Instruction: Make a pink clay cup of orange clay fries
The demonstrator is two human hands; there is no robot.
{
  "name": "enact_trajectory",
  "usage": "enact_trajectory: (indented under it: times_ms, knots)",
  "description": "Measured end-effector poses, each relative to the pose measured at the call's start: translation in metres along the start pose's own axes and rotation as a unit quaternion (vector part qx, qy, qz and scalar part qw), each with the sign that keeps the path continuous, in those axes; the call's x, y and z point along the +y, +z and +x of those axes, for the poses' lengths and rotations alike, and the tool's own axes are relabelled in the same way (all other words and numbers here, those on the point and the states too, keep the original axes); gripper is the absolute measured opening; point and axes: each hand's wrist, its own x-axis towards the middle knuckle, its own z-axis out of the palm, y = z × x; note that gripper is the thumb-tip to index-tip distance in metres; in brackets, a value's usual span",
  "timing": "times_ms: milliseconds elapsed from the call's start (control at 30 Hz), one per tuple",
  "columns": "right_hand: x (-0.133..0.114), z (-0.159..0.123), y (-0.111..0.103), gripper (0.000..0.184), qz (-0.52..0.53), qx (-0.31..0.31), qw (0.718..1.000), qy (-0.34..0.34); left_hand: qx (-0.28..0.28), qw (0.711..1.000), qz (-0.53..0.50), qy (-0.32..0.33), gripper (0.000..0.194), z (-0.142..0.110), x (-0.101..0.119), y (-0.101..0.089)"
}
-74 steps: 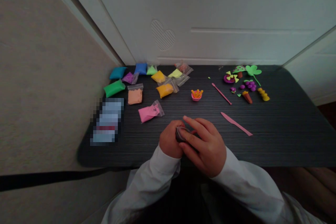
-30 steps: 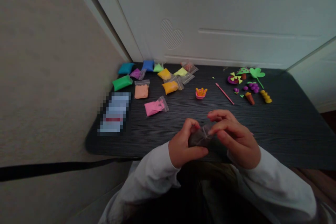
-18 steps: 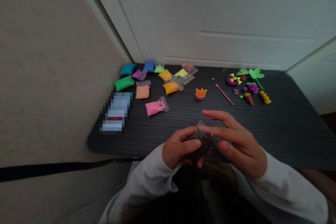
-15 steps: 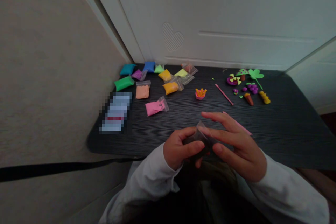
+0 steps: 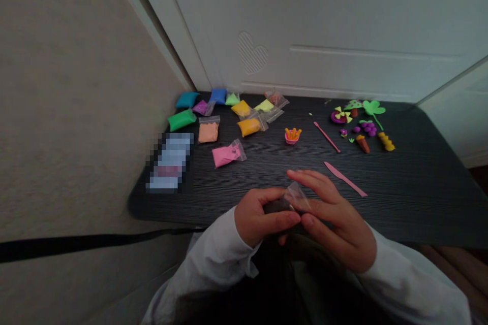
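My left hand [image 5: 259,216] is wrapped round a small zip bag of dark clay [image 5: 276,206], with its thumb lying along the near side. The bag's clear mouth end [image 5: 296,194] sticks out toward the right. At that end my right hand [image 5: 335,218] grips the plastic between thumb and index finger, its other fingers reaching over the far side. Part of the bag is hidden by both hands. Beyond my right hand lies a pink plastic knife [image 5: 345,179]. A pink modelling stick [image 5: 327,137] and a small pink cup of orange clay fries [image 5: 292,136] lie farther back.
Bags of coloured clay stand at the left of the dark table [image 5: 412,188], among them a pink one [image 5: 229,154] and a peach one [image 5: 208,131]. A blurred-out phone-like slab [image 5: 170,162] lies at far left. Clay figures, including purple grapes [image 5: 368,128], sit at right.
The bag has turned in my left hand so its clear mouth now points right. My right hand has come closer to it, and the pink knife is uncovered again.
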Motion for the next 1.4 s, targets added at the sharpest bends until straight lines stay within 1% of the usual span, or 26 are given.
enact_trajectory:
  times_ms: [167,233,333,400,433,500,567,700,800,933,1033,1167,1200,1267,1333,1400]
  knots:
    - [0.002,-0.004,0.005,0.026,-0.001,-0.014,1.0,0.004,0.004,1.0,0.007,-0.014,0.035,0.001,0.002,-0.001]
    - [0.005,-0.006,0.005,0.027,-0.002,-0.014,1.0,-0.006,0.005,1.0,0.016,-0.02,0.036,0.0,0.004,-0.002]
    - [0.008,-0.009,0.001,0.026,0.012,0.033,0.999,-0.01,0.014,0.999,0.034,-0.01,0.037,-0.001,0.009,-0.004]
    - [0.01,-0.009,-0.003,0.023,0.024,0.068,0.997,0.009,0.026,0.999,0.043,0.005,0.037,-0.001,0.011,-0.005]
    - [0.011,-0.009,-0.006,0.021,0.028,0.076,0.997,0.019,0.033,0.998,0.042,0.013,0.036,-0.002,0.012,-0.006]
    - [0.011,-0.006,-0.01,0.018,0.025,0.071,0.997,0.026,0.034,0.998,0.033,0.029,0.037,-0.003,0.011,-0.006]
    - [0.01,-0.003,-0.012,0.015,0.013,0.062,0.998,0.019,0.033,0.998,0.032,0.036,0.04,-0.003,0.01,-0.007]
    - [0.009,0.004,-0.013,0.008,-0.012,0.056,0.998,0.005,0.051,0.994,0.09,0.021,0.041,-0.005,0.01,-0.009]
    - [0.008,0.007,-0.01,0.007,-0.003,0.076,0.997,0.009,0.063,0.989,0.13,0.031,0.038,-0.005,0.007,-0.011]
    - [0.008,0.005,-0.005,0.012,0.004,0.089,0.996,0.004,0.08,0.978,0.175,0.077,0.031,-0.006,-0.001,-0.015]
    - [0.01,0.002,-0.001,0.018,0.033,0.091,0.995,0.0,0.066,0.969,0.2,0.13,0.031,-0.006,-0.004,-0.018]
    - [0.009,-0.005,0.003,0.042,0.14,0.141,0.98,0.03,0.043,0.951,0.201,0.23,0.043,-0.004,-0.006,-0.019]
    - [0.007,-0.006,0.003,0.046,0.154,0.149,0.976,0.036,0.042,0.944,0.208,0.252,0.045,-0.004,-0.006,-0.019]
    - [0.004,-0.008,0.001,0.043,0.156,0.133,0.978,0.042,0.046,0.929,0.238,0.28,0.048,-0.005,-0.005,-0.018]
    - [-0.001,-0.009,-0.003,0.037,0.147,0.091,0.983,0.053,0.061,0.911,0.281,0.296,0.048,-0.007,-0.003,-0.015]
    - [-0.005,-0.008,-0.006,0.03,0.139,0.061,0.984,0.089,0.085,0.881,0.34,0.318,0.048,-0.008,-0.001,-0.013]
